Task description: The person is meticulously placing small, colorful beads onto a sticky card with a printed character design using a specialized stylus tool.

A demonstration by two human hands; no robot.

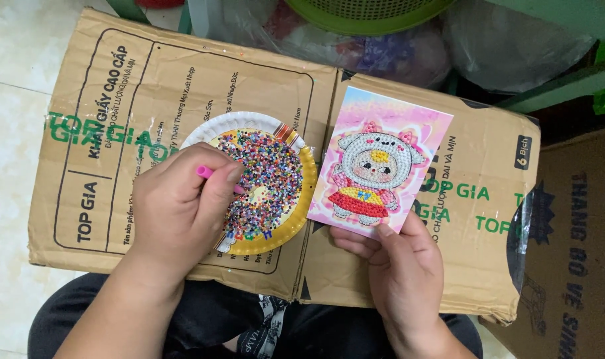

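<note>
- Pink pen (pixel 205 172) pinched in curled left hand (pixel 179 209), tip over beads (pixel 266 179) in paper plate (pixel 302 199).
- Bead picture card (pixel 382 159) flat on cardboard box (pixel 149 86), lower edge pinched by right hand (pixel 399 266), thumb on top.
- Both wrists angled in from below.

Even, soft daylight, moderately bright, no single strong source evident. Shadows faint: thin soft edge under left hand (pixel 176 213) on round paper plate of coloured beads (pixel 296 143). Mild sheen on pale tiled floor (pixel 23 46), upper left. Flattened brown cardboard box (pixel 183 80) sharp, print crisp. Upper right corner dimmer. Slight wide-angle bending at edges.
</note>
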